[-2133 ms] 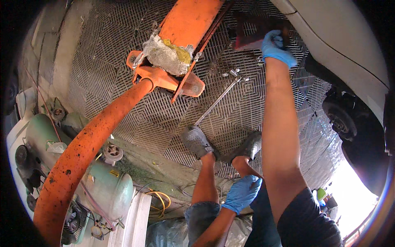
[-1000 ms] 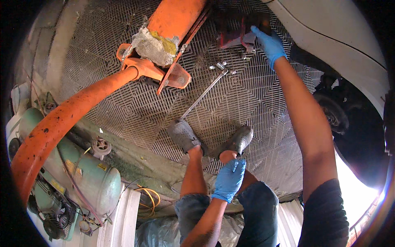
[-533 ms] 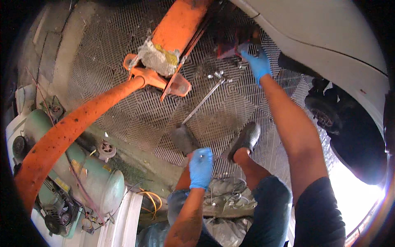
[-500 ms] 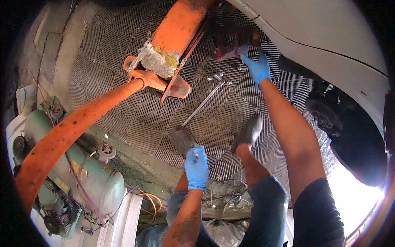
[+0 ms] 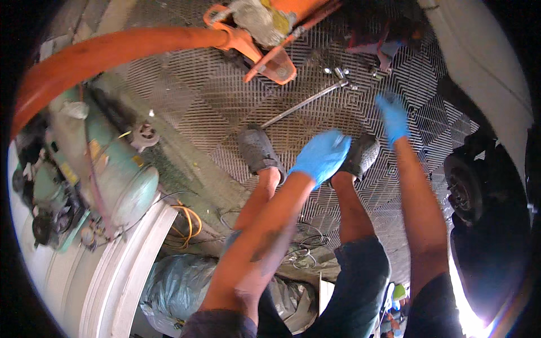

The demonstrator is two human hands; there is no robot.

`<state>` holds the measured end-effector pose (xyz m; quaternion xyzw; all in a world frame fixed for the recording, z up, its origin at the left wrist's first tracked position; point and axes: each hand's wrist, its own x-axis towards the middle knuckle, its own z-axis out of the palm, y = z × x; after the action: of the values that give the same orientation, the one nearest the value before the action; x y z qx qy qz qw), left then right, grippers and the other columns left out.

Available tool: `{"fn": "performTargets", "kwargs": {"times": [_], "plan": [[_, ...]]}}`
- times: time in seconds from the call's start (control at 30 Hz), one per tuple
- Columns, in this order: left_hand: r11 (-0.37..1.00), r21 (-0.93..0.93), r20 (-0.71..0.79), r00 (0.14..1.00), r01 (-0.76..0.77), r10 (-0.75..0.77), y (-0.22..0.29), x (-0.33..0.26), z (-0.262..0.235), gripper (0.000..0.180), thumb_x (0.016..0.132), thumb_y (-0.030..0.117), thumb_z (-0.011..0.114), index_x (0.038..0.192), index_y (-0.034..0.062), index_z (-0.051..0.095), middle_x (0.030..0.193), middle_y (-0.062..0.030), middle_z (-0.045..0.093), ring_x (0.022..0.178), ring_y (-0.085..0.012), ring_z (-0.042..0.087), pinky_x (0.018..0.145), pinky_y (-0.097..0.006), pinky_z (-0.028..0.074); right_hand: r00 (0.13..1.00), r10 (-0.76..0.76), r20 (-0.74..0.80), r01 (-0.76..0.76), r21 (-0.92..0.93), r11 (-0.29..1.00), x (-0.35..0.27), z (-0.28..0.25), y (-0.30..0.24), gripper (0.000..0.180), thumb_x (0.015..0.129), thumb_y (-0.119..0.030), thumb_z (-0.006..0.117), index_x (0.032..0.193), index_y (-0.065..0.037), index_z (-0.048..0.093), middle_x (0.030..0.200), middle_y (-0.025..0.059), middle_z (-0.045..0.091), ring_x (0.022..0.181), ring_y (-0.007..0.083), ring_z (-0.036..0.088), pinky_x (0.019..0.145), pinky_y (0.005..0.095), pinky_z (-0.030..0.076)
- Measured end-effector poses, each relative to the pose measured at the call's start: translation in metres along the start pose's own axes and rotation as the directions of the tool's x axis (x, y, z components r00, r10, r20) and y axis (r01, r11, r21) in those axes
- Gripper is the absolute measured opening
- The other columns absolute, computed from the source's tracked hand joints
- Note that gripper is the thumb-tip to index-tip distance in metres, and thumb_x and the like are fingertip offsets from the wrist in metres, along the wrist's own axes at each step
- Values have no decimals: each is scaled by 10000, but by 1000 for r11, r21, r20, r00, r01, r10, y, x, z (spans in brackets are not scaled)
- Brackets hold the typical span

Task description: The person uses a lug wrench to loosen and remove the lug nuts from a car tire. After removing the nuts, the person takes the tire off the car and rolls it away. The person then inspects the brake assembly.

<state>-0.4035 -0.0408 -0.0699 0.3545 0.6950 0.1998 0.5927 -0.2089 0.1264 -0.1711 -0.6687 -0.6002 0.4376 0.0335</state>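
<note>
Both my hands wear blue gloves. My left hand (image 5: pixel 322 156) is in front of my shins, between my two dark clogs (image 5: pixel 260 147). Its fingers are curled closed, and whatever they may hold is hidden. To the right, my right hand (image 5: pixel 393 119) hangs over the floor grating, its fingers smeared by motion. Just beyond it are a small metal fitting (image 5: pixel 381 73) and a dark red stand-like object (image 5: pixel 387 49), partly in shadow. A long chrome wrench bar (image 5: pixel 307 103) lies slantwise on the grating, with several small shiny pieces at its far end.
An orange floor jack (image 5: pixel 277 66) stands at the top, its long handle (image 5: pixel 129 49) reaching left. A green air compressor (image 5: pixel 121 169) is on the left. The light car body (image 5: pixel 484 67) and a wheel (image 5: pixel 463 188) border the right. Plastic bags (image 5: pixel 180 284) and cables lie behind my feet.
My left hand has moved right and forward. My right hand has drawn back from the red object toward me. The view has shifted, so the jack sits higher.
</note>
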Motion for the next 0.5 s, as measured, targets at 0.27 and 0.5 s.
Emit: {"fn": "performTargets", "kwargs": {"times": [0.27, 0.5], "plan": [[775, -444, -351, 709, 450, -612, -55, -270, -108, 395, 915, 387, 570, 936, 5, 669, 863, -150, 684, 767, -229, 635, 744, -361, 504, 667, -81, 740, 13, 97, 995, -279, 29, -76, 360, 892, -387, 568, 972, -52, 672, 932, 164, 687, 893, 332, 650, 798, 413, 498], [590, -698, -423, 431, 406, -797, -19, -505, -45, 338, 930, 312, 549, 923, -1, 676, 819, -92, 684, 721, -144, 613, 687, -297, 488, 330, 6, 944, 390, -142, 910, -297, -107, -182, 318, 903, -293, 581, 1056, -30, 674, 991, 130, 676, 944, 273, 625, 901, 351, 463]]}}
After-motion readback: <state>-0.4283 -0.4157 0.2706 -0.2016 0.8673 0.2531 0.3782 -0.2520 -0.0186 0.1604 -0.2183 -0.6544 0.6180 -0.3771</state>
